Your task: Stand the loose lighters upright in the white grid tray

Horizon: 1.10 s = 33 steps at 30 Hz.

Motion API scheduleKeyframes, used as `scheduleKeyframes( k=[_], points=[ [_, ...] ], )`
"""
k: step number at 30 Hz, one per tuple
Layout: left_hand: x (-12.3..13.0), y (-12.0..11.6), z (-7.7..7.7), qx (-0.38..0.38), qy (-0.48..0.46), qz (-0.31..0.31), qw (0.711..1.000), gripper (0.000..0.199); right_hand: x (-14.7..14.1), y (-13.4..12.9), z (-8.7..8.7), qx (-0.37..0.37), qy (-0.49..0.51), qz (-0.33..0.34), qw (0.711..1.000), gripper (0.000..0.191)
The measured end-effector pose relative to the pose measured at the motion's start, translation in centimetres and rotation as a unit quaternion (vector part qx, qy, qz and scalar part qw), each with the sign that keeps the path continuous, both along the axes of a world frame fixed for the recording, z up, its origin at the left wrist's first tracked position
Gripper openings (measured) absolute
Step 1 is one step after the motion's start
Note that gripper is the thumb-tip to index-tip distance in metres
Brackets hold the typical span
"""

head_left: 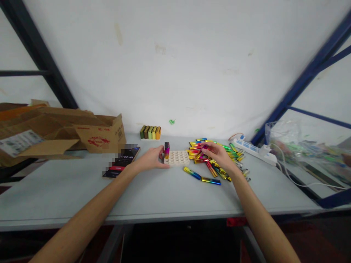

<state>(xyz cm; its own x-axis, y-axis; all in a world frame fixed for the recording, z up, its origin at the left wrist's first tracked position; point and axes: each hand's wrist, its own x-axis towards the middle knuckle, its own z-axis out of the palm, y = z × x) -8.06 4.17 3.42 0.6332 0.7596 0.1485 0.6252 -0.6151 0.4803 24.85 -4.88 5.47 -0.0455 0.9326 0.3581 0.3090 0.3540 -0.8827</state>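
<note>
My left hand [152, 159] grips the left end of a white tray [178, 157] with rows of holes. A short row of shiny purple-and-yellow lighters [167, 150] stands upright in that end, beside my fingers. Over on the right, my right hand [218, 156] pinches a purple lighter [204, 147] at the edge of a loose pile of metallic lighters [211, 168] in red, gold, green and blue. Its fingertips partly cover that lighter. Two lighters lie apart in front of the pile, a yellow-blue one [192, 173] and a gold-blue one [211, 180].
A filled lighter tray [150, 133] stands against the wall. Left are an open cardboard box [100, 137] and a phone [120, 163], partly pixelated. A white power strip [255, 151] with cables and clear plastic bags [287, 135] are at the right, near the blue frame.
</note>
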Motion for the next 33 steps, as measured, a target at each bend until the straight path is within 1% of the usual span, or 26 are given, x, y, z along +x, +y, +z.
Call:
scheduleKeyframes(
  k=[1,3,5,6,8,10,12,15,17,19,22,26,29,31,33],
  points=[
    [0.0,0.0,0.0,0.001,-0.001,-0.001,1.0,0.06,-0.6,0.2,0.3,-0.025,0.071,0.008,0.997,0.037],
    [0.0,0.1,0.0,0.006,0.001,0.0,1.0,0.061,-1.9,0.6,1.1,-0.056,0.189,0.031,0.98,0.038],
    [0.0,0.1,0.0,0.011,0.007,0.002,1.0,0.061,-3.3,1.0,2.1,-0.065,0.259,0.051,0.962,0.04],
    [0.0,0.0,0.0,0.013,0.008,0.003,1.0,0.061,-4.0,1.2,2.5,-0.066,0.273,0.063,0.958,0.042],
    [0.0,0.0,0.0,0.014,0.007,0.005,1.0,0.059,-5.4,1.7,3.0,-0.059,0.27,0.081,0.958,0.043],
    [0.0,0.0,-0.1,0.011,0.002,0.008,1.0,0.058,-6.7,2.2,2.8,-0.05,0.248,0.094,0.963,0.044],
    [0.0,0.0,-0.1,0.01,-0.002,0.008,1.0,0.058,-7.7,2.7,1.8,-0.041,0.227,0.088,0.969,0.045],
    [-0.1,0.0,-0.1,0.015,0.001,0.002,1.0,0.058,-8.4,3.2,-0.1,-0.036,0.203,0.055,0.977,0.046],
    [0.0,-0.1,0.0,0.015,0.004,0.001,1.0,0.059,-8.4,3.3,-1.1,-0.05,0.192,0.041,0.979,0.051],
    [0.0,-0.2,0.1,0.012,0.008,0.002,1.0,0.06,-8.2,3.3,-1.7,-0.067,0.191,0.035,0.979,0.056],
    [0.2,-0.3,0.4,0.006,0.006,0.003,1.0,0.059,-8.1,3.2,-1.7,-0.091,0.218,0.034,0.971,0.056],
    [0.3,-0.4,0.5,0.002,0.003,0.013,1.0,0.059,-8.5,3.0,-1.5,-0.14,0.281,0.038,0.949,0.045],
    [0.3,-0.4,0.6,0.006,0.005,0.016,1.0,0.059,-8.8,2.9,-1.6,-0.151,0.293,0.03,0.944,0.039],
    [0.3,-0.5,0.7,0.005,0.007,0.013,1.0,0.059,-8.8,2.8,-1.7,-0.155,0.299,0.026,0.941,0.039],
    [0.3,-0.5,0.8,0.0,0.009,0.009,1.0,0.059,-8.7,2.8,-1.6,-0.167,0.311,0.035,0.935,0.041]
  ],
)
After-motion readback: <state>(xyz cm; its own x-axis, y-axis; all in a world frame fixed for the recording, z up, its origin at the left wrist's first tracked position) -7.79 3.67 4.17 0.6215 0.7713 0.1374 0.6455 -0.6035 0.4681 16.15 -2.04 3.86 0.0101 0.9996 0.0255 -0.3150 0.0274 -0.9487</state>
